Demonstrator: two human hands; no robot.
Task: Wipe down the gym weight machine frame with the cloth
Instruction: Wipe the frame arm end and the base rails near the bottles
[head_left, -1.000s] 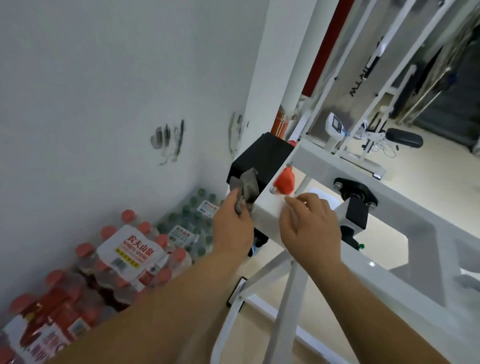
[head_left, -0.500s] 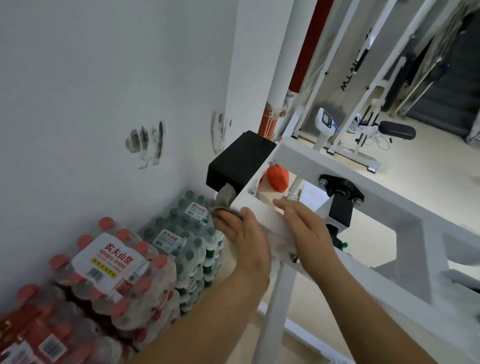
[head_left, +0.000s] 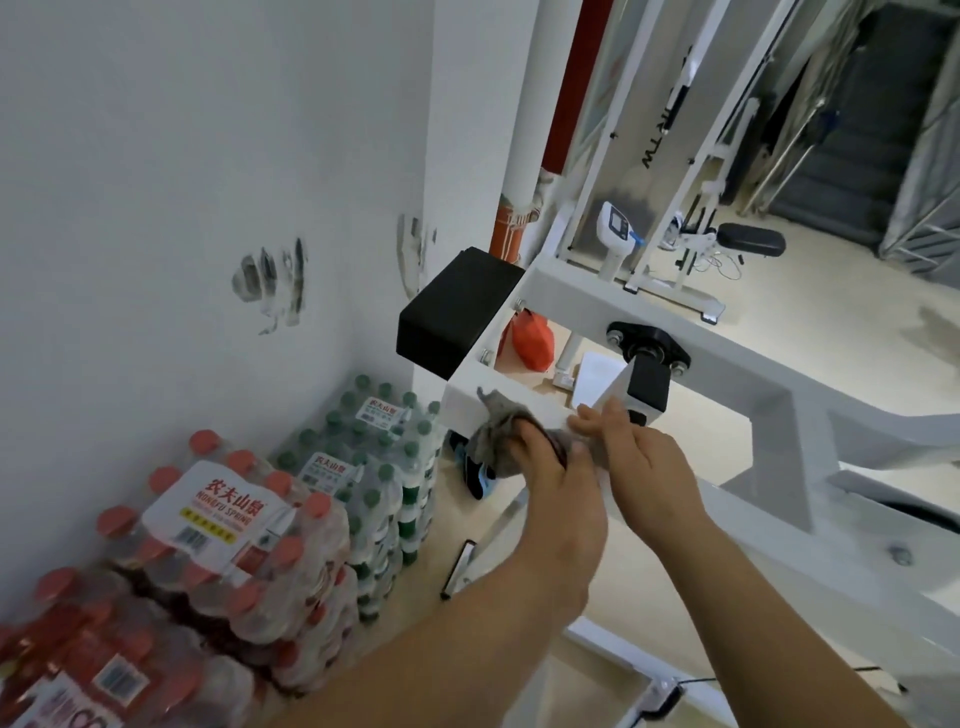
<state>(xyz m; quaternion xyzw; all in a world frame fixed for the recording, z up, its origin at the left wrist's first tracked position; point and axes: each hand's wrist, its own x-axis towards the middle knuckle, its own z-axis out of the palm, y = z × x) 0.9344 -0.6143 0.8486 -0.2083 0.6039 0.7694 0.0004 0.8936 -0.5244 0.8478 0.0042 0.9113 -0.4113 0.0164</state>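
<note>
The white weight machine frame (head_left: 727, 374) runs from the centre to the lower right, with a black block (head_left: 457, 312) at its near end. A grey cloth (head_left: 496, 434) is bunched against the side of the frame's near beam. My left hand (head_left: 558, 480) grips the cloth and presses it on the beam. My right hand (head_left: 636, 467) lies on the beam just to the right, fingers straight and flat on the white surface, touching the cloth's edge.
Shrink-wrapped packs of red-capped bottles (head_left: 218, 525) and green-capped bottles (head_left: 379, 447) are stacked on the floor against the scuffed white wall (head_left: 208, 208). A black bearing bracket (head_left: 649, 358) sits on the frame. A red bag (head_left: 532, 340) and more gym machines (head_left: 691, 234) stand behind.
My left hand has slid the cloth from the beam's end by the black block down and rightwards along its side. My right hand stayed resting on the beam.
</note>
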